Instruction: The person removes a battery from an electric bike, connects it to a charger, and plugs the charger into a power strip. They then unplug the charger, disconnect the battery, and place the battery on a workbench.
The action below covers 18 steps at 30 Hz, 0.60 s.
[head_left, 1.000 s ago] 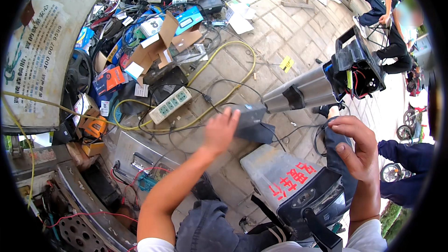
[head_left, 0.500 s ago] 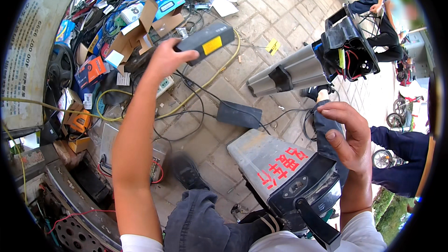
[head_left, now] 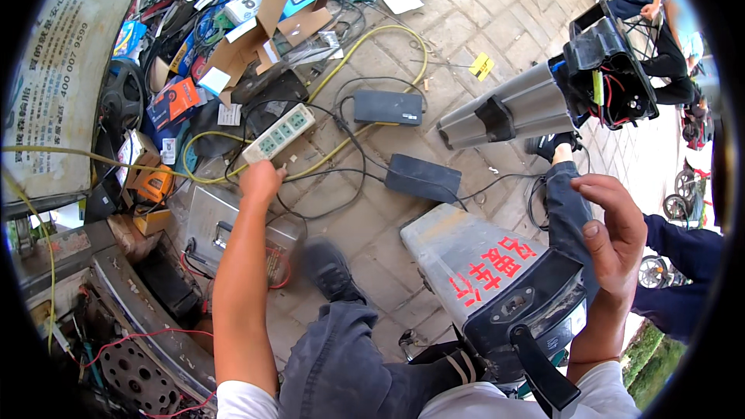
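Observation:
My left hand [head_left: 262,180] is closed at the near end of a white power strip [head_left: 279,133] with green sockets; its fingertips are mostly hidden. Beyond it, a dark grey charger [head_left: 388,108] rests on the paving by the yellow cable. A second dark charger [head_left: 423,178] lies nearer, with cords running from it. Raised over my right side, my right hand [head_left: 617,237] is empty, its fingers curved and thumb apart. Below it leans a grey metal battery case [head_left: 473,252] with red writing, a black top and a black handle [head_left: 543,372].
Another long silver battery case [head_left: 512,109] has its black end open, wires showing. Cartons [head_left: 256,39], cables and parts heap up at the far left. A metal box [head_left: 225,229] stands by my shoe [head_left: 334,268]. A seated person [head_left: 660,23] is at far right.
My left hand has let go of the charger, which now lies on the ground, and has come back toward me to the power strip. My right hand stays raised. The view has shifted slightly.

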Motion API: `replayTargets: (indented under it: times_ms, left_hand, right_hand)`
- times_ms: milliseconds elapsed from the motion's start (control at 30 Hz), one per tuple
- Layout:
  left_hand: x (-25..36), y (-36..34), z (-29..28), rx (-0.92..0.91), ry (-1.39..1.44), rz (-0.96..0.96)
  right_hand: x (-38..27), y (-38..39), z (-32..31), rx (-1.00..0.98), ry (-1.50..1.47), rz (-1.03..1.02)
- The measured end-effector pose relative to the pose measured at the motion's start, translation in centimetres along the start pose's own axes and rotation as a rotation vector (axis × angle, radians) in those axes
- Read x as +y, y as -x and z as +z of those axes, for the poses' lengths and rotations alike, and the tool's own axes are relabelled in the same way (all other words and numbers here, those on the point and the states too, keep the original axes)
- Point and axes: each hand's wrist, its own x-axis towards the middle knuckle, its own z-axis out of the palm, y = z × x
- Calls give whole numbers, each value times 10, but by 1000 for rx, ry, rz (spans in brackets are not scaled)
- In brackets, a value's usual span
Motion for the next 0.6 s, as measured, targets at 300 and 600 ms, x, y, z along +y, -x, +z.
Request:
replayTargets:
  times_ms: [300, 600]
  left_hand:
    - [-6, 10, 27, 352, 248, 3]
    - [-3, 3, -101, 355, 697, 304]
  right_hand:
    - [20, 22, -18, 130, 19, 138]
    - [154, 150, -103, 239, 567, 521]
